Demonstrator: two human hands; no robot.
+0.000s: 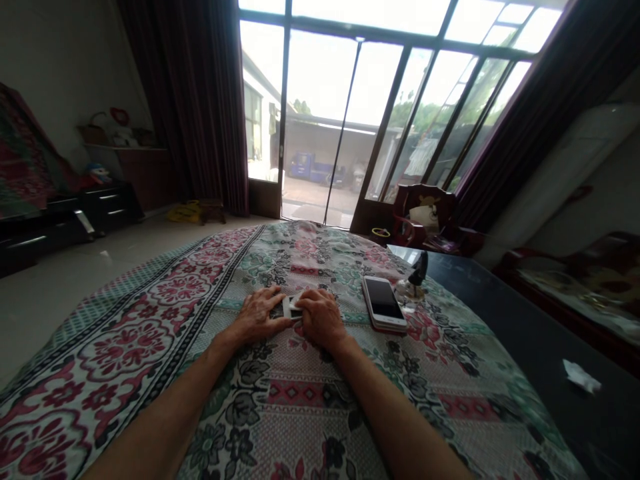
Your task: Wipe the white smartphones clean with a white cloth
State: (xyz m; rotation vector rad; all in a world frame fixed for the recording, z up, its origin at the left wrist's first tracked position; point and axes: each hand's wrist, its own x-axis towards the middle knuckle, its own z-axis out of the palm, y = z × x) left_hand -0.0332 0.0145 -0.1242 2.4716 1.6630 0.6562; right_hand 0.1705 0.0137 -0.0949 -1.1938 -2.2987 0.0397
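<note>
A small flat white-edged object with a dark face point(287, 307), which looks like a phone, lies on the patterned cloth between my hands, mostly covered by them. My left hand point(257, 317) grips its left side, thumb at the near edge and fingers at the far edge. With bent fingers, my right hand point(323, 317) presses a piece of white tissue point(295, 302) onto the dark face. To the right lies a larger white phone point(384, 301), its screen dark and facing up. Beside that phone stands a clear spray bottle point(411, 292) with a black nozzle.
A flowered tablecloth point(300, 393) covers the table under my arms. On the right is a dark tabletop point(500, 320) with a crumpled white tissue point(581, 377). Beyond the table are a wooden chair point(425, 213), glass doors point(325, 133) and dark curtains point(193, 100).
</note>
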